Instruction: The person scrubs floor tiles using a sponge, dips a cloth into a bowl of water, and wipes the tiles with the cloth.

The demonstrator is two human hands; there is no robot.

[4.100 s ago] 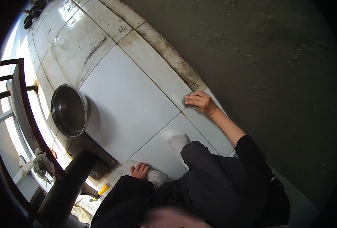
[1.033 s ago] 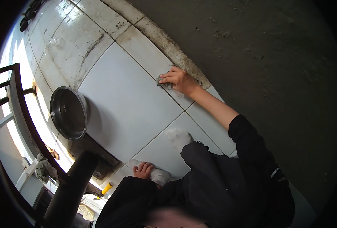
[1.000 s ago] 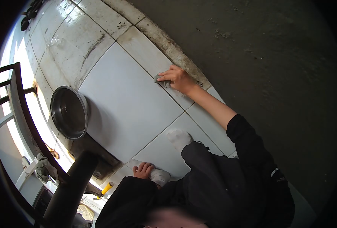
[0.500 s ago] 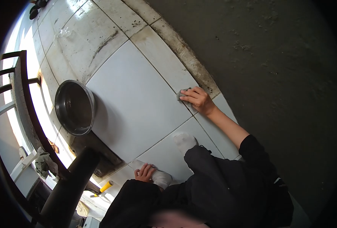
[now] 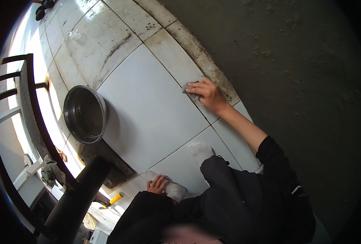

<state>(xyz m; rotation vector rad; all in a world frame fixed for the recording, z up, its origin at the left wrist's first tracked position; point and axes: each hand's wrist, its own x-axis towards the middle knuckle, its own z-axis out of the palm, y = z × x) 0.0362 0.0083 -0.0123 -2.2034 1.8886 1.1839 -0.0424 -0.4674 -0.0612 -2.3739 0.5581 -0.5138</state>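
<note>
My right hand point(image 5: 209, 95) presses a crumpled grey cloth point(image 5: 186, 87) onto the white floor tiles, at the seam beside the large clean tile point(image 5: 152, 110). Its fingers are bent over the cloth, which is partly hidden beneath them. Down at the bottom, my left hand point(image 5: 157, 184) rests on my white-socked foot point(image 5: 175, 190), fingers a little apart and nothing held. A metal basin point(image 5: 85, 114) with what looks like water inside stands at the left edge of the large tile.
A black post point(image 5: 76, 199) on a base plate point(image 5: 125, 164) rises at lower left, near a railing point(image 5: 34, 101) with a rag point(image 5: 52, 173) on it. A yellow-handled tool point(image 5: 115, 198) lies behind the post. Dirty tiles point(image 5: 95, 44) stretch beyond; grey wet-looking ground point(image 5: 294, 81) borders the right.
My right hand has slid the cloth up and slightly left along the tile seam. My left hand stays on the foot. The whole view has shifted slightly.
</note>
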